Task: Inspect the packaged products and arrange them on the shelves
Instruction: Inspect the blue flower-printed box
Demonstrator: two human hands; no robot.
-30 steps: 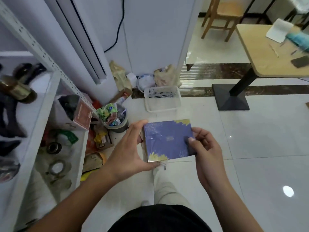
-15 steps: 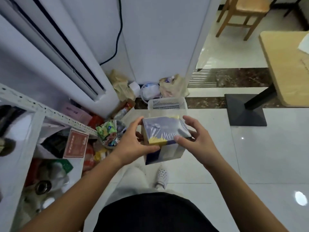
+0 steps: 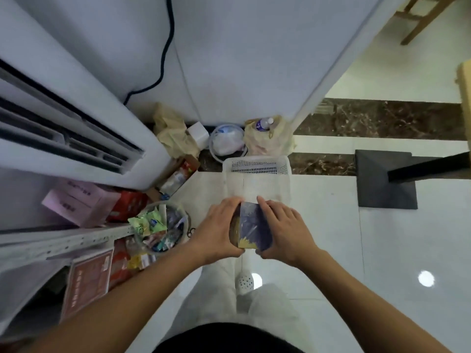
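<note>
A blue box with yellow corner patterns, wrapped in clear film [image 3: 251, 231], sits between both my hands at mid-frame, above the floor. My left hand [image 3: 219, 229] clasps its left side and my right hand [image 3: 283, 230] covers its right side, fingers over the top edge. The box is tilted, so its narrow side faces the camera. The white metal shelf [image 3: 63, 244] lies at the lower left, with a reddish-brown packet [image 3: 88, 281] on it.
A white plastic basket [image 3: 256, 178] stands on the floor just beyond the box. Left of my hands, a bowl of snack packets [image 3: 159, 229], pink boxes [image 3: 79, 202] and bags crowd the corner by a floor air conditioner [image 3: 68, 123]. A black table base [image 3: 384, 182] is at the right.
The box has turned from its flat blue face toward me to edge-on, with both hands closing around its sides. My view has tilted down and nearer the wall corner.
</note>
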